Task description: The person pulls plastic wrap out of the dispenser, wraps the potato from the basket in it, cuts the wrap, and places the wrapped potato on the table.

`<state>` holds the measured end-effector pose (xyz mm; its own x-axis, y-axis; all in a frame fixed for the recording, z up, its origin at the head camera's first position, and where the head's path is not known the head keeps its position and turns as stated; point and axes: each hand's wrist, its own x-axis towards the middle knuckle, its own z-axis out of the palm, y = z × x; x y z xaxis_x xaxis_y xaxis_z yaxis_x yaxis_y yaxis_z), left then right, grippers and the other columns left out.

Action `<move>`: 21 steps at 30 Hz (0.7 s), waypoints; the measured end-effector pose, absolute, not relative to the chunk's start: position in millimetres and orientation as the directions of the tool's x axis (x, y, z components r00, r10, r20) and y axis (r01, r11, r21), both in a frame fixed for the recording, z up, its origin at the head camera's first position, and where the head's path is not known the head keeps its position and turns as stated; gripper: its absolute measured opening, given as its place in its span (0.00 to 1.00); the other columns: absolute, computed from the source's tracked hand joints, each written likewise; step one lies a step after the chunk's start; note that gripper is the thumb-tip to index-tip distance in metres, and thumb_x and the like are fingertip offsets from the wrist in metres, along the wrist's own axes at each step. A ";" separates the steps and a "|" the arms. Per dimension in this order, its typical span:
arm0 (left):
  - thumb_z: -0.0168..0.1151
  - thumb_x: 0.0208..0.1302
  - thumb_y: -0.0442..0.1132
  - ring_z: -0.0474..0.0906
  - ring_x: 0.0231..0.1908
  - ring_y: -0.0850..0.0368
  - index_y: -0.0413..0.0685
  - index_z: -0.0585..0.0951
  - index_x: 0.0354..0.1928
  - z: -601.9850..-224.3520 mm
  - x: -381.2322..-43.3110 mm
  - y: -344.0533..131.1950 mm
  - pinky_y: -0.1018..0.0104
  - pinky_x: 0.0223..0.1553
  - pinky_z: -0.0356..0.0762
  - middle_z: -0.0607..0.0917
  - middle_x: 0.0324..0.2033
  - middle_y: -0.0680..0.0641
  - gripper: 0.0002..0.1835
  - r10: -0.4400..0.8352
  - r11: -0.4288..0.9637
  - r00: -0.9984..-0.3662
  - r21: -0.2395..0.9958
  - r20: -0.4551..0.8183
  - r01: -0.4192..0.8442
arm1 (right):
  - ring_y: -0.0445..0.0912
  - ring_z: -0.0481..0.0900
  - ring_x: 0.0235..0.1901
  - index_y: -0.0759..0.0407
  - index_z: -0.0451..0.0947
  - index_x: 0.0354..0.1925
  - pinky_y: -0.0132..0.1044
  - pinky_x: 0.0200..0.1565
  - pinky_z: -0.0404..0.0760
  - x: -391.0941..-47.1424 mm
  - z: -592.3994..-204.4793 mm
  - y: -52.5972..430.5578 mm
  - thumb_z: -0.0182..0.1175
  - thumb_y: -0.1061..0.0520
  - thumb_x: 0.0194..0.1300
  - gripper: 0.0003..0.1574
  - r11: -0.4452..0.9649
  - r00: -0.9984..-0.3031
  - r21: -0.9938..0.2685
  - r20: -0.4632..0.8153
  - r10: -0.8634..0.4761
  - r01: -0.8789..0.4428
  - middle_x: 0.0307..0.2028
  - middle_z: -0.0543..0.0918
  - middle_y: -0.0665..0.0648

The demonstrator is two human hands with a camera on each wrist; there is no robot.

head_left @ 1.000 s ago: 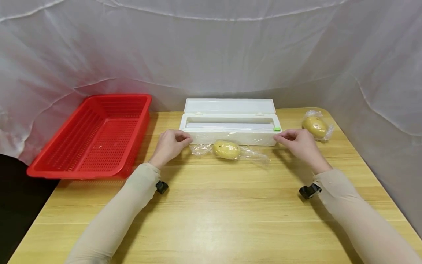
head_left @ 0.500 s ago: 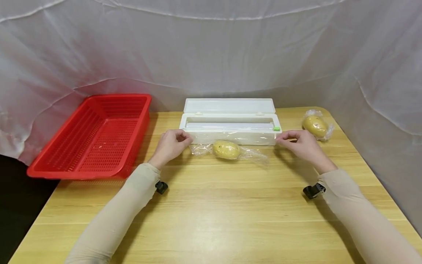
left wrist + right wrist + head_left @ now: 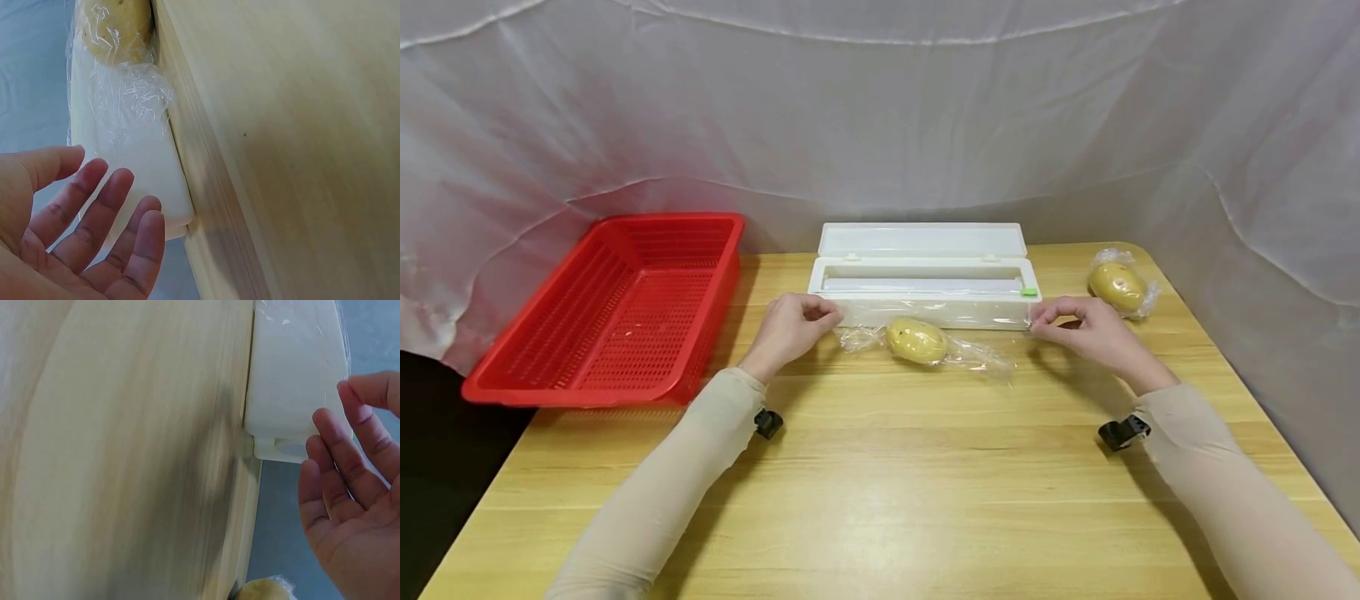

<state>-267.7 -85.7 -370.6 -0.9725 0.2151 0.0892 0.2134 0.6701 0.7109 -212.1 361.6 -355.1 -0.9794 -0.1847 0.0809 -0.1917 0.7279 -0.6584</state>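
Observation:
A white cling film dispenser (image 3: 925, 287) stands at the back of the table with its lid raised and a roll inside. Clear cling film (image 3: 970, 313) hangs over its front, stretched between both hands. My left hand (image 3: 792, 329) pinches the film's left corner between thumb and index finger, other fingers loosely bent. At the right end of the dispenser, my right hand (image 3: 1093, 333) pinches the other corner; thumb and index tip meet in the right wrist view. In front of the dispenser lies a potato (image 3: 917, 340) with crumpled film at both ends.
A red plastic basket (image 3: 707, 333) stands at the left. Another film-wrapped potato (image 3: 1117, 286) lies at the back right, beyond the right hand. A green slider (image 3: 1029, 292) sits on the dispenser's right edge. Pale curtain (image 3: 910, 125) hangs behind the wooden table (image 3: 880, 483).
My right hand has shifted slightly right, just past the dispenser's end, with the film corner. The left hand has barely moved. The front potato has shifted a touch to the right.

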 end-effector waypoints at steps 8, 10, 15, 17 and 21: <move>0.69 0.74 0.49 0.83 0.46 0.50 0.53 0.92 0.49 -371.3 -268.5 -81.6 0.57 0.53 0.76 0.93 0.44 0.49 0.11 0.253 0.664 -0.966 0.715 0.060 0.218 | 0.51 0.79 0.67 0.54 0.87 0.37 0.26 0.54 0.78 -208.2 -355.5 368.2 0.70 0.55 0.73 0.06 0.720 -0.952 -0.642 0.056 -0.300 -0.265 0.69 0.82 0.61; 0.69 0.74 0.50 0.83 0.47 0.50 0.53 0.91 0.50 -372.1 -269.1 -80.7 0.56 0.53 0.77 0.93 0.44 0.49 0.12 0.265 0.665 -0.963 0.712 0.055 0.224 | 0.61 0.77 0.71 0.53 0.87 0.37 0.27 0.57 0.78 -207.6 -357.4 368.6 0.71 0.56 0.72 0.04 0.709 -0.941 -0.644 0.053 -0.336 -0.289 0.71 0.80 0.63; 0.69 0.75 0.50 0.86 0.48 0.50 0.54 0.91 0.51 -373.3 -270.9 -78.9 0.55 0.54 0.78 0.93 0.45 0.50 0.12 0.279 0.665 -0.959 0.709 0.056 0.235 | 0.65 0.76 0.71 0.55 0.88 0.39 0.28 0.56 0.79 -208.3 -360.8 369.1 0.71 0.57 0.72 0.03 0.713 -0.942 -0.641 0.048 -0.332 -0.284 0.69 0.81 0.67; 0.69 0.75 0.50 0.87 0.48 0.51 0.54 0.92 0.50 -373.4 -271.6 -78.1 0.55 0.54 0.79 0.93 0.45 0.50 0.12 0.277 0.663 -0.959 0.711 0.058 0.234 | 0.58 0.78 0.68 0.54 0.88 0.40 0.27 0.54 0.78 -208.0 -359.9 369.8 0.69 0.55 0.74 0.05 0.730 -0.950 -0.631 0.037 -0.311 -0.264 0.66 0.83 0.66; 0.69 0.75 0.51 0.87 0.46 0.52 0.55 0.92 0.49 -373.0 -272.7 -75.9 0.56 0.52 0.79 0.94 0.43 0.51 0.12 0.270 0.658 -0.960 0.714 0.075 0.241 | 0.35 0.80 0.57 0.52 0.88 0.43 0.24 0.50 0.78 -207.5 -355.9 371.3 0.67 0.51 0.76 0.08 0.754 -0.960 -0.614 0.021 -0.280 -0.233 0.61 0.88 0.62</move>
